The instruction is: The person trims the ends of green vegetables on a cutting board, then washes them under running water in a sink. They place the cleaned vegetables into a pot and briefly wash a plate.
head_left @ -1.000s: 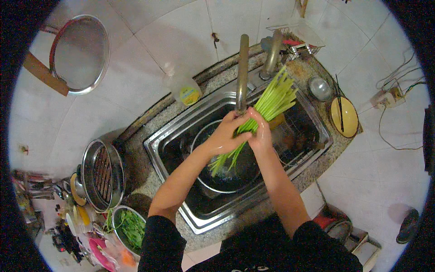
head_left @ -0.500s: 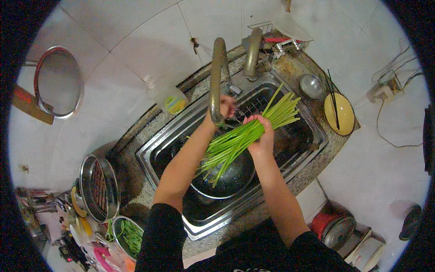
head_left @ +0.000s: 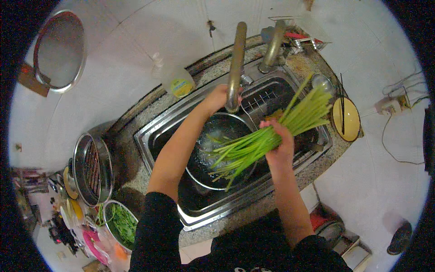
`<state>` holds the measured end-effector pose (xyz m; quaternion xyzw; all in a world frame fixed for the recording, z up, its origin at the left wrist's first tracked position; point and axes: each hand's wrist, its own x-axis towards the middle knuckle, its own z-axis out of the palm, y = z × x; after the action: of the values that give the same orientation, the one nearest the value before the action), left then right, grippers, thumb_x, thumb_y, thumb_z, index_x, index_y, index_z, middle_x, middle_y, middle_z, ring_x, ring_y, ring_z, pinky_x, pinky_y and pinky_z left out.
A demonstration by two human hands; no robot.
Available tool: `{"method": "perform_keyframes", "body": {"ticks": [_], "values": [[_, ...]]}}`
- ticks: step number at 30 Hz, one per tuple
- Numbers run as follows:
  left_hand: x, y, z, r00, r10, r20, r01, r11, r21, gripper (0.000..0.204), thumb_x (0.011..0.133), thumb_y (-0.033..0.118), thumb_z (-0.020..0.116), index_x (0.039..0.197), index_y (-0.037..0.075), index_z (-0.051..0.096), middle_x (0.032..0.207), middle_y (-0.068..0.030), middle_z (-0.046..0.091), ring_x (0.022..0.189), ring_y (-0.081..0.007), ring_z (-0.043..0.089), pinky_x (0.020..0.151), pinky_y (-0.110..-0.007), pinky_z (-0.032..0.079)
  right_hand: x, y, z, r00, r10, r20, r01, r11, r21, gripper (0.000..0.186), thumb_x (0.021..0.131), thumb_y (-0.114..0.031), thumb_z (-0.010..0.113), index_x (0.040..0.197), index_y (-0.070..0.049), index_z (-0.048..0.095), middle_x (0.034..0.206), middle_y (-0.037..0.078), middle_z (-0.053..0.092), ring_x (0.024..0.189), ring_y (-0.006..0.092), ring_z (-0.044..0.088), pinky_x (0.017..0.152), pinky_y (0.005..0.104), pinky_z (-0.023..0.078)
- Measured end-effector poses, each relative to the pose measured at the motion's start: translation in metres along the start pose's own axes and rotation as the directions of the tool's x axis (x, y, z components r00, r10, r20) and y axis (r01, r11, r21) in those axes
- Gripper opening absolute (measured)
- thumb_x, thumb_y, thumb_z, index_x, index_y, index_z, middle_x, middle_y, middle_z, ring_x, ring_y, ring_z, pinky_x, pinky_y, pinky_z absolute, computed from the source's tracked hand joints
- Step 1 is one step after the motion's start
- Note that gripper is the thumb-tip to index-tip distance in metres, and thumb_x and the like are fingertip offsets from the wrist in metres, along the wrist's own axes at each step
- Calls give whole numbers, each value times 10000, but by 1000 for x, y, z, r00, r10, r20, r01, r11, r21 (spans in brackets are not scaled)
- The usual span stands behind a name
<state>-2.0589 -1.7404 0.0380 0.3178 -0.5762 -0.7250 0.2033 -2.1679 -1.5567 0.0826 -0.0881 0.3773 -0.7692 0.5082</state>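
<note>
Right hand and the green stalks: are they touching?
Touching. The head view shows the right hand closed around the bundle of green stalks.

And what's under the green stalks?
Under the green stalks, held in the right hand, you can see part of a round bowl with water in it, inside the sink. The stalks cover some of the bowl, so that part can't be seen.
</note>
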Motion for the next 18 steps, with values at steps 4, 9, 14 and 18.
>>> {"method": "perform_keyframes", "body": {"ticks": [4,9,14,18], "values": [[-74,-152,-80,1000,-20,-11,21,672,741,233,803,219,447,989,115,543,851,-116,552,821,-222,541,657,-369,438,-15,-32,25,998,-60,29,59,997,40,265,708,-84,522,936,24,439,791,96,509,777,217,501,810,360,394],[-153,-256,-10,848,-449,-282,257,-118,959,327,734,263,494,1031,134,535,1117,-127,443,969,-333,463,834,-440,364,-21,-71,14,969,-240,-49,235,967,-95,353,706,-112,520,1015,-5,388,806,88,492,771,198,491,809,362,378],[-75,-330,113,820,-467,332,-287,168,943,270,699,244,525,913,86,573,966,-138,521,872,-309,516,761,-421,408,-22,-81,2,957,-289,-29,285,953,-105,334,711,-99,511,1013,-29,388,812,53,443,801,167,461,819,340,356],[18,-253,84,972,-174,161,-154,52,987,240,671,230,551,817,47,604,846,-147,583,795,-290,558,703,-405,442,-21,-85,-11,963,-267,-27,268,963,19,316,709,-55,498,1001,-34,380,803,45,421,796,163,440,816,335,350]]}}
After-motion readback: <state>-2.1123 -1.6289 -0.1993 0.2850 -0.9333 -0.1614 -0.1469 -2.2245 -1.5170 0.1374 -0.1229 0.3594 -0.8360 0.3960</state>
